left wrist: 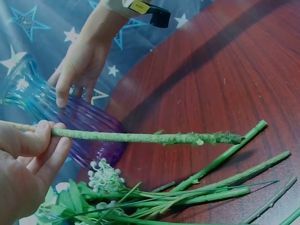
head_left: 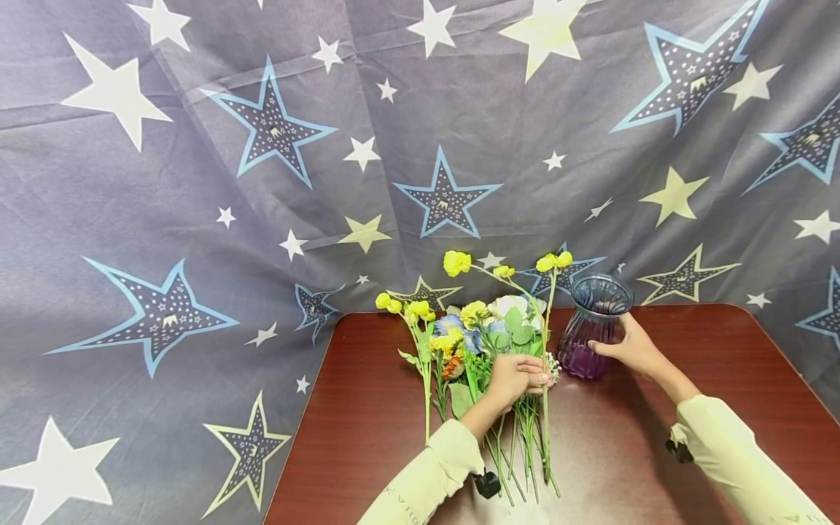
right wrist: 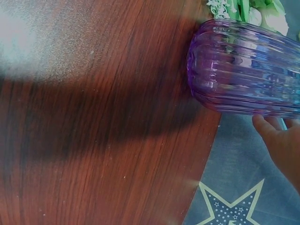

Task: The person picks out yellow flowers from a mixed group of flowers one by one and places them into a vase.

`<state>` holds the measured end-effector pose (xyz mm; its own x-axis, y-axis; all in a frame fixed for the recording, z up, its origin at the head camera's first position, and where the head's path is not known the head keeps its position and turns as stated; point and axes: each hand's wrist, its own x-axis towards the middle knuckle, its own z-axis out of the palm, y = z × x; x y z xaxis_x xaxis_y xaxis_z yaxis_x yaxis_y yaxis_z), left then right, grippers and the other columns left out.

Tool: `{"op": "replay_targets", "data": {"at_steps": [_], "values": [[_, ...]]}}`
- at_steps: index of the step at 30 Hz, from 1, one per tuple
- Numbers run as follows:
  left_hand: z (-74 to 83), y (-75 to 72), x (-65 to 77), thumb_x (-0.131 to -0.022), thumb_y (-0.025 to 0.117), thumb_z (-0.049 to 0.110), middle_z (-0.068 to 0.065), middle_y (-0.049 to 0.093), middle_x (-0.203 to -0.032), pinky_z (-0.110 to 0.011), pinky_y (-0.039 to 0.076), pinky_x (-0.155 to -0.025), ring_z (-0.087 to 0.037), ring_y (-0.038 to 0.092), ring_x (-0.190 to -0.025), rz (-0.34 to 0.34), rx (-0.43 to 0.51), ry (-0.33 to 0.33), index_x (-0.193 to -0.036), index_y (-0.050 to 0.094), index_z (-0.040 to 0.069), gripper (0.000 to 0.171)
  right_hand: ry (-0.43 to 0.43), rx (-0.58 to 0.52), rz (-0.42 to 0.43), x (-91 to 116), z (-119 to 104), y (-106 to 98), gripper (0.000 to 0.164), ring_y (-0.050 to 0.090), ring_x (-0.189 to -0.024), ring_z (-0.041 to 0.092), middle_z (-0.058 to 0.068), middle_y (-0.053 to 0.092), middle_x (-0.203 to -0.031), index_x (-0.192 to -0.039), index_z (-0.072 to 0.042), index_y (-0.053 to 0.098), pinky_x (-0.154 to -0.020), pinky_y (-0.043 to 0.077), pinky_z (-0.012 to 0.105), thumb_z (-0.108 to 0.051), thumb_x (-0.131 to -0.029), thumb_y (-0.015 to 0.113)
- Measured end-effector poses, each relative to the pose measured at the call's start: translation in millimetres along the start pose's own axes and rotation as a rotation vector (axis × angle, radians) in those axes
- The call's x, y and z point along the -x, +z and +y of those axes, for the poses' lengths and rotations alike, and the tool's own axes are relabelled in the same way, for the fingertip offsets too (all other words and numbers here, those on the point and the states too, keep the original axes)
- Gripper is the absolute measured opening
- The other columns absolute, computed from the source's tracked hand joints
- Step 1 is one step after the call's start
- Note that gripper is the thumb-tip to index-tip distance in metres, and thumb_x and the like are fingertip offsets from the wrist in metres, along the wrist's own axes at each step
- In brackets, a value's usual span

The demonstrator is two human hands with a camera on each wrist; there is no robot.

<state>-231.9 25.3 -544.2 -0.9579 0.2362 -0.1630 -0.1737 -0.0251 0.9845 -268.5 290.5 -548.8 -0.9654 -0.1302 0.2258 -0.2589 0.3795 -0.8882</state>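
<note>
My left hand (head_left: 515, 380) pinches the stem of a yellow flower (head_left: 554, 261) between thumb and fingers. Its green stem (left wrist: 140, 137) ends low over the table in the left wrist view. To the right, my right hand (head_left: 631, 348) holds a ribbed glass vase (head_left: 587, 328), thumb in front and the other fingers partly hidden behind it. The glass is blue at the flared rim and purple at the base (right wrist: 211, 70). Under and beside my left hand lies a bunch of flowers (head_left: 472, 339) in yellow, blue, white and orange, cut stems toward me.
A red-brown wooden table (head_left: 630, 452) carries everything. Another yellow flower stem (head_left: 426, 379) lies at the left of the bunch. Behind the table hangs a grey cloth (head_left: 407, 95) printed with stars. Small white blossoms (left wrist: 105, 177) sit close to the vase.
</note>
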Motion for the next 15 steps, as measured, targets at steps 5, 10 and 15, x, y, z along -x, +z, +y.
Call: {"op": "replay_targets", "data": {"at_steps": [5,10,15], "values": [[6.1,-1.5,0.4,-0.083,0.074,-0.013,-0.028,0.075,-0.093,-0.034,0.064,-0.068,-0.039,0.077,-0.085,-0.011,0.011,0.015,-0.103,0.073,-0.013,0.020,0.001,0.012,0.000,0,1,0,0.080,0.053,-0.100,-0.013,0.030,0.052,-0.136,-0.149,0.007,0.033,-0.081,0.050,0.011,0.000,-0.084,0.079],[12.3,-2.3,3.8,-0.082,0.074,-0.015,-0.030,0.075,-0.094,-0.033,0.064,-0.067,-0.037,0.078,-0.083,-0.036,-0.013,0.076,-0.103,0.072,-0.015,0.021,-0.015,0.003,0.006,0,1,0,0.080,0.056,-0.100,-0.011,0.007,0.056,-0.127,-0.149,0.006,0.034,-0.082,0.051,0.012,0.001,-0.083,0.080],[21.4,-1.6,6.5,-0.081,0.076,-0.014,-0.027,0.076,-0.091,-0.036,0.064,-0.069,-0.031,0.078,-0.079,-0.054,-0.085,0.166,-0.101,0.074,-0.013,0.020,-0.031,-0.026,0.008,0,-2,0,0.080,0.057,-0.100,-0.011,-0.021,0.051,-0.118,-0.148,0.007,0.035,-0.083,0.051,0.011,0.002,-0.082,0.080]]}}
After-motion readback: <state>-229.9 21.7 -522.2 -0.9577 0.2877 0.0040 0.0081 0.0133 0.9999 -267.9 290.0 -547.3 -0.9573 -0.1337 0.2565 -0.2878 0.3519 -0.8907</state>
